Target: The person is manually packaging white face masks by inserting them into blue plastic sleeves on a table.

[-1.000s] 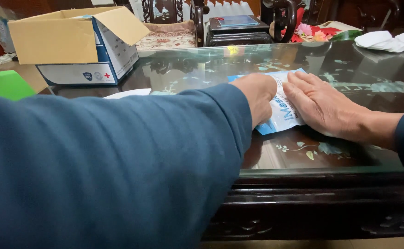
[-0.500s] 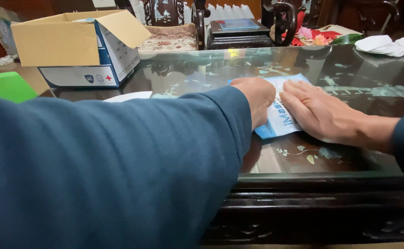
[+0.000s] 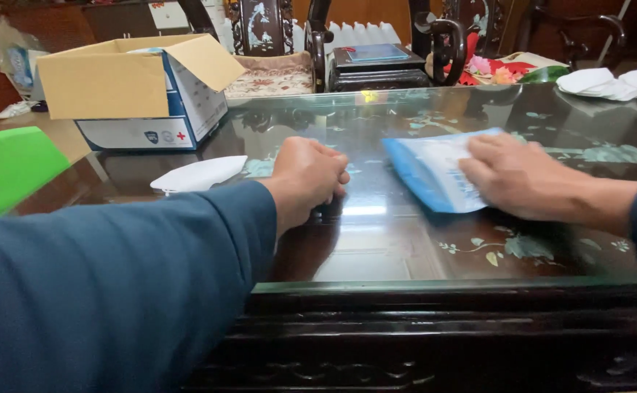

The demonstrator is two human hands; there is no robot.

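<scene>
A flat blue-and-white packet [image 3: 435, 169] lies on the glass-topped dark wooden table [image 3: 376, 240]. My right hand [image 3: 523, 177] rests palm down on the packet's right part, fingers spread. My left hand [image 3: 307, 178] is curled into a loose fist on the glass, left of the packet and apart from it, with nothing visible in it. A white face mask [image 3: 200, 173] lies on the glass just left of my left hand. Both arms wear dark blue sleeves.
An open cardboard box [image 3: 138, 91] with blue-and-white sides stands at the back left. A green object [image 3: 7, 166] is at the left edge. White masks [image 3: 613, 81] are stacked at the back right, near red flowers [image 3: 493, 69]. A dark box [image 3: 376, 64] and carved chairs stand behind.
My left hand has come off the packet and moved left onto bare glass. The right hand stays on the packet, which has shifted a little to the right.
</scene>
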